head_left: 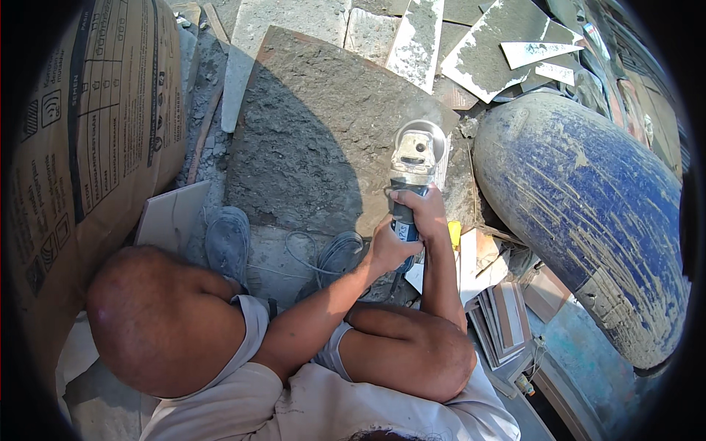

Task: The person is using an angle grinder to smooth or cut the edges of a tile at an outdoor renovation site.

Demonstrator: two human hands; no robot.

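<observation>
Both my hands grip an angle grinder [414,158] with a metal head and a dark body. My left hand [393,246] is wrapped round the rear of the body. Further forward, my right hand [424,212] closes round the body just behind the head. The grinder's round disc [443,138] lies over the right edge of a large rough slab [294,125] with grey mortar on its face. A pale narrow strip [444,165] shows beside the disc, and haze like dust hangs there. Whether the disc spins I cannot tell.
A big printed paper sack [110,110] stands at the left. At the right lies a blue, mortar-smeared drum-like container [581,213]. Broken tiles [507,48] spread across the back, and stacked tile strips [504,320] sit near my right knee. A pale cable [301,253] loops by my shoes [229,242].
</observation>
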